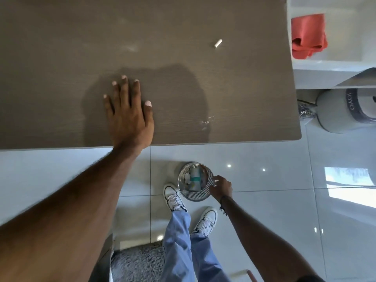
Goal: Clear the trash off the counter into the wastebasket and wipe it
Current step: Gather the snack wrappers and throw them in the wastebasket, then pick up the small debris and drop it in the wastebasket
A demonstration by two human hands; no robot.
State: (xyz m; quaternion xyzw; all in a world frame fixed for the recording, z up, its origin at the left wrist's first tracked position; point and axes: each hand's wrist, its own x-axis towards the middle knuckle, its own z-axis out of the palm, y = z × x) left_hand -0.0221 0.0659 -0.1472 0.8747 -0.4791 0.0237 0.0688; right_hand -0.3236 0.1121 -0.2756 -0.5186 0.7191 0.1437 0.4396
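My left hand [128, 112] lies flat on the brown counter [61, 47] near its front edge, fingers spread, holding nothing. Down on the floor, my right hand [220, 187] is at the right rim of the round metal wastebasket [195, 195], fingers curled by the rim; whether it grips the rim I cannot tell. Paper and a teal-and-white item lie inside the basket. A small white rolled scrap [218, 43] rests on the counter toward the back right. A few tiny crumbs [208, 120] sit near the front right of the counter.
A red cloth [308, 35] lies on a white shelf right of the counter. A grey round appliance [345, 110] stands on the tiled floor below it. My feet in white sneakers [173, 197] stand beside the basket; a grey rug [138, 263] lies behind.
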